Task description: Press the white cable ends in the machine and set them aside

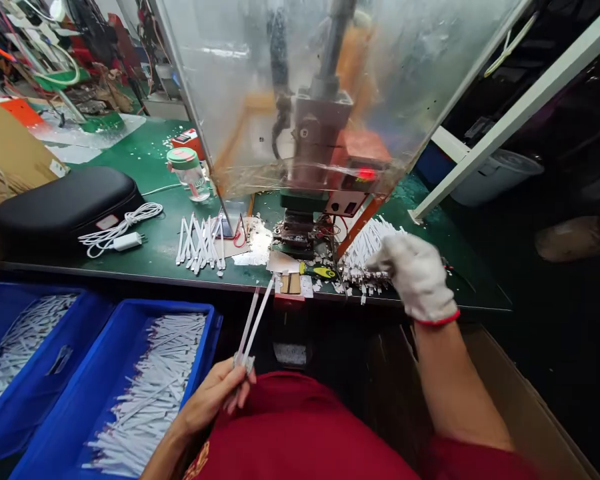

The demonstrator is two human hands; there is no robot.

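Note:
My bare left hand (224, 385) is closed around the lower end of a pair of long thin white strips (258, 317), which point up toward the bench edge. A small pale lump shows at their base between my fingers. In a white glove with a red cuff, my right hand (420, 277) is raised at the bench's front right, fingers curled and slightly blurred. It is nearest to a heap of white strips (373, 243); whether anything is pinched in it is hidden. A scraper (320, 271) with a yellow-black handle lies before the press (303, 220).
A clear plastic shield (250, 80) hangs before the press. More white strips (197, 243) lie left on the green bench (160, 260), near a lidded jar (187, 173) and black cushion (65, 207). Blue bins (115, 333) hold many strips. A white post (510, 113) slants at right.

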